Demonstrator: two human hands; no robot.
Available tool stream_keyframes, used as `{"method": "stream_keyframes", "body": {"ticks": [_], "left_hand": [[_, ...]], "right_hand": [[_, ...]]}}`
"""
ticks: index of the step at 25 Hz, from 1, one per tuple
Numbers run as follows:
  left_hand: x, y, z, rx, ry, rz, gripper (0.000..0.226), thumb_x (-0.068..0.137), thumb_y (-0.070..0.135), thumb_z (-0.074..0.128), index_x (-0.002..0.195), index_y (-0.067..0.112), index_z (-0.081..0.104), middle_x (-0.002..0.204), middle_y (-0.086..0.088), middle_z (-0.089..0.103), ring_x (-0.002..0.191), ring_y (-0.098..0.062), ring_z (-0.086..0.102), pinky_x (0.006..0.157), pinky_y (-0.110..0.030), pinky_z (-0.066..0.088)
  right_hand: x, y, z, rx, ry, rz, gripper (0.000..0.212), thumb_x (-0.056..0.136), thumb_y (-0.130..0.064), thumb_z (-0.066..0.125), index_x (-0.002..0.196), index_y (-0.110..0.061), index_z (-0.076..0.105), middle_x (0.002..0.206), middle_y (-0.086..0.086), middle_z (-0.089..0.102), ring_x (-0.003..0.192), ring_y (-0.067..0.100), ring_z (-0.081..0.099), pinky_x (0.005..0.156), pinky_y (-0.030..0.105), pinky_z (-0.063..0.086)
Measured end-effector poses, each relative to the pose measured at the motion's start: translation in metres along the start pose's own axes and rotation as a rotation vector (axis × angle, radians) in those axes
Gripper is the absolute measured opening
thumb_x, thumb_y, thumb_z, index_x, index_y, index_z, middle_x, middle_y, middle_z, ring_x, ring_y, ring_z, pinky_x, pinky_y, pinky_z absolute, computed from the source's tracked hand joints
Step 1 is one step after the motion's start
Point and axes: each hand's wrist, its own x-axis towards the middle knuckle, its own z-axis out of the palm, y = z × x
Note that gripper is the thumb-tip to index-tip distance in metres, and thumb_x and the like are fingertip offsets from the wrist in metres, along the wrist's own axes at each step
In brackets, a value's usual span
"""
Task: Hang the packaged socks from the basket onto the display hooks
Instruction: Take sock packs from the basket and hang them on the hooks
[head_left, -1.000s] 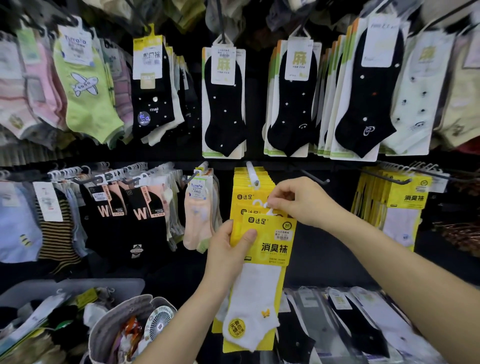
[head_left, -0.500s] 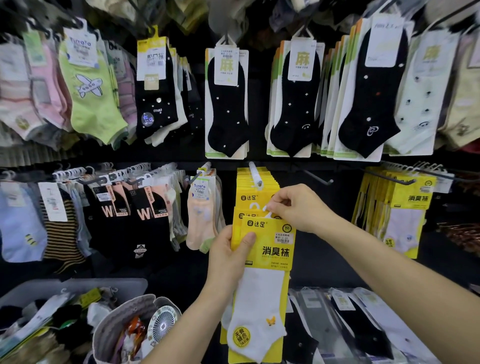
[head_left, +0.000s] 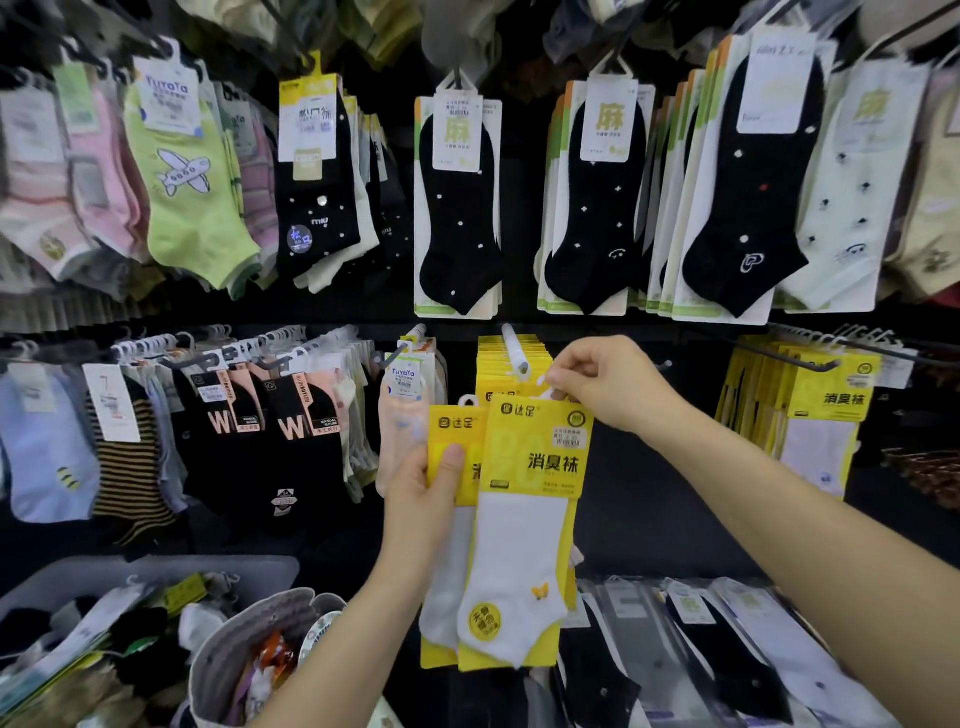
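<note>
Two yellow-carded white sock packs in hand, both below the white display hook (head_left: 514, 345).

Front pack (head_left: 535, 457): long axis vertical, hanger tab up, toe down. Its top edge sits just below and slightly right of the hook's tip.
Rear pack (head_left: 449, 431): fanned out to the left behind the front one. Its white hanger loop (head_left: 467, 401) is below-left of the hook's tip and not engaged.

Right hand (head_left: 608, 384): thumb and fingertips pinch the front pack's top tab, knuckles just right of the hook's tip. This is the hand nearer the hook.
Left hand (head_left: 426, 499): well below the hook, thumb pressed on the rear pack's face, fingers curled behind, steadying both cards.

Hook's tip points toward me. A stack of matching yellow packs (head_left: 493, 364) already hangs on it behind the tip.

Judgement: tab not yet on the hook. It has to go up and a little left to meet the tip, then back along the hook toward the stack. My fingers cover the tab hole, so I cannot tell its alignment.

Grey basket (head_left: 156, 564): far below-left of the hook, more stock inside.
</note>
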Motion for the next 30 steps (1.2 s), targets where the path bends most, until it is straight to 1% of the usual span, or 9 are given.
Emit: {"method": "stream_keyframes", "body": {"ticks": [4,8,12,16,18,20,21,24,30], "left_hand": [[0.010,-0.001,-0.031,0.039,0.086,0.014,0.016,0.094,0.020,0.052,0.090,0.009,0.064,0.091,-0.013,0.072,0.083,-0.024,0.068,0.069,-0.026,0.056],[0.011,0.000,-0.049,0.076,0.125,0.005,0.025,0.094,0.024,0.052,0.097,0.002,0.063,0.096,-0.015,0.071,0.092,-0.030,0.067,0.082,-0.042,0.053],[0.009,0.009,-0.051,0.059,0.089,0.031,0.029,0.094,0.025,0.051,0.101,0.000,0.063,0.098,-0.017,0.070,0.094,-0.032,0.067,0.086,-0.047,0.053],[0.001,0.018,-0.034,0.019,0.030,0.035,0.021,0.094,0.021,0.052,0.093,0.005,0.065,0.089,-0.011,0.073,0.082,-0.021,0.070,0.068,-0.028,0.057],[-0.003,0.019,-0.024,0.003,-0.003,0.036,0.016,0.093,0.019,0.053,0.088,0.010,0.066,0.086,-0.009,0.074,0.077,-0.017,0.070,0.064,-0.025,0.056],[-0.005,0.017,-0.012,0.007,-0.029,0.035,0.017,0.093,0.019,0.054,0.090,0.008,0.066,0.090,-0.016,0.072,0.082,-0.027,0.069,0.073,-0.039,0.057],[-0.007,0.016,-0.005,0.010,-0.049,0.033,0.018,0.092,0.019,0.054,0.093,0.005,0.066,0.093,-0.019,0.071,0.086,-0.033,0.067,0.077,-0.045,0.055],[-0.011,0.013,0.016,0.015,-0.124,0.026,0.024,0.089,0.025,0.055,0.095,0.003,0.064,0.093,-0.021,0.070,0.087,-0.036,0.067,0.079,-0.052,0.053],[-0.010,0.008,0.035,-0.021,-0.136,-0.024,0.019,0.091,0.024,0.056,0.085,0.008,0.062,0.093,-0.026,0.067,0.090,-0.047,0.063,0.079,-0.060,0.051]], "right_hand": [[0.020,-0.010,0.001,0.002,0.054,0.004,0.014,0.087,-0.024,0.064,0.073,-0.027,0.065,0.065,-0.012,0.067,0.063,-0.005,0.059,0.057,0.015,0.041],[0.029,-0.013,0.007,-0.086,0.037,0.001,0.018,0.086,-0.022,0.064,0.069,-0.029,0.065,0.064,-0.012,0.066,0.067,-0.002,0.060,0.059,0.018,0.043],[0.027,-0.006,0.023,-0.086,0.069,0.008,0.015,0.087,-0.023,0.063,0.073,-0.028,0.063,0.071,-0.010,0.066,0.077,0.008,0.065,0.070,0.027,0.052],[0.023,0.001,0.023,-0.069,0.130,0.017,0.004,0.087,-0.025,0.063,0.090,-0.022,0.062,0.073,-0.009,0.063,0.071,0.005,0.059,0.070,0.029,0.050],[0.015,0.004,0.019,-0.059,0.246,-0.033,0.004,0.087,-0.025,0.061,0.088,-0.021,0.063,0.073,-0.010,0.060,0.067,0.003,0.053,0.067,0.026,0.047],[0.002,0.001,0.013,0.016,0.249,-0.109,0.010,0.088,-0.027,0.061,0.080,-0.023,0.065,0.071,-0.012,0.060,0.065,-0.001,0.053,0.062,0.014,0.042],[-0.004,-0.001,0.011,0.042,0.166,-0.138,0.012,0.087,-0.030,0.061,0.077,-0.025,0.066,0.070,-0.013,0.061,0.065,-0.004,0.055,0.059,0.010,0.040],[-0.015,-0.007,0.008,-0.030,-0.127,-0.174,0.013,0.084,-0.034,0.064,0.081,-0.023,0.071,0.076,-0.011,0.066,0.072,0.002,0.058,0.064,0.017,0.045],[-0.005,0.000,-0.002,-0.101,-0.059,-0.068,0.013,0.087,-0.026,0.063,0.075,-0.026,0.067,0.071,-0.018,0.059,0.069,0.000,0.055,0.057,0.014,0.037]]}}
